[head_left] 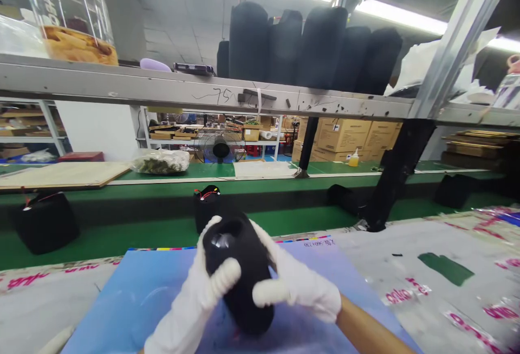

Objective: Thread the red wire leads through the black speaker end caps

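Note:
Between both hands is a black fabric-covered speaker body [244, 289], tilted over the blue sheet [138, 289]. Near its upper end is a dark hollow with a shiny patch. My left hand [213, 273], in a white glove, grips the left side with the thumb across the front. On the opposite side, my right hand [284, 278], also gloved in white, has its thumb on the lower right and its fingers wrapped behind the upper edge. The fingers behind the body are partly hidden.
Beyond the sheet runs a green belt [162, 246] carrying more black bodies, one with red wires [207, 208]. A dark post [396, 181] rises at the right. Overhead, a shelf [162, 86] holds several black cylinders [320, 45] and a jar [77, 24].

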Available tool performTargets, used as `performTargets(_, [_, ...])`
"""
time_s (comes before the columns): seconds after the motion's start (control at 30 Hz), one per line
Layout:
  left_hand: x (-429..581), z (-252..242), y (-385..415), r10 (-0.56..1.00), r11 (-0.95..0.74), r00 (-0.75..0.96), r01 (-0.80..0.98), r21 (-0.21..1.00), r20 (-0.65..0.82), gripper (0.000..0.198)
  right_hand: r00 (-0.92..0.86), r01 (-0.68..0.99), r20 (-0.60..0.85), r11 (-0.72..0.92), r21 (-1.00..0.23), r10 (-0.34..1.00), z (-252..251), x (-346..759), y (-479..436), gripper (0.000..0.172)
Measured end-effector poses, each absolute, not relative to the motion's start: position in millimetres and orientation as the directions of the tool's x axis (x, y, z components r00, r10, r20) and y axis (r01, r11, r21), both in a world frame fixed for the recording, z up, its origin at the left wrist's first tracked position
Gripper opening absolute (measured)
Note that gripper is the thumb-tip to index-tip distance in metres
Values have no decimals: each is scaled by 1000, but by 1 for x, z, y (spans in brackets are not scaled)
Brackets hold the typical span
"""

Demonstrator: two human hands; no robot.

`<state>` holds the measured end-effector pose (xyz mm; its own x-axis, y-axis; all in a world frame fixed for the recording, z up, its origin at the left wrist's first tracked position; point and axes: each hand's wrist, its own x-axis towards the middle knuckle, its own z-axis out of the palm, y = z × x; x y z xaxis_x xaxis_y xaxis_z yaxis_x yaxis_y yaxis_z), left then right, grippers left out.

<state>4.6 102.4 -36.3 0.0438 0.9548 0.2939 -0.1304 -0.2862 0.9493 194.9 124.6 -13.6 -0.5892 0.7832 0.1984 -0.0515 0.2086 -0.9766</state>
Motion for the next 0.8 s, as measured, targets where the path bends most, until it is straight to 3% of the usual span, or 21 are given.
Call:
performTargets(0.07, [4, -49, 90, 952, -219, 197, -104, 970, 236, 105, -687, -143, 190, 126, -982, 702, -22, 190, 111, 105])
performTargets(0.13, [3, -58, 82, 940, -160, 285, -112, 981, 186, 112, -666, -168, 218, 142, -976, 713, -29, 185, 108, 109])
performTargets(0.2, [4, -61, 81, 937, -163, 288, -133, 978, 196, 110, -615, -114, 253, 233, -966, 747, -34, 181, 108, 103])
performTargets(0.33, [13, -54, 87, 923, -244, 292, -64, 968, 252, 84, -582, -44, 275, 308, -950, 766, -35, 179, 108, 85])
performTargets(0.43, [18, -48, 90, 916, -256, 305, -59, 965, 262, 76, -552, -41, 265, 292, -956, 791, -38, 181, 105, 88])
performTargets(0.63, [18, -53, 87, 934, -186, 294, -83, 979, 202, 85, -514, -90, 287, 282, -955, 808, -54, 179, 108, 96])
performTargets(0.8, [15, -58, 91, 903, -219, 351, -116, 969, 247, 78, -559, -176, 305, 249, -952, 771, -67, 181, 117, 102])
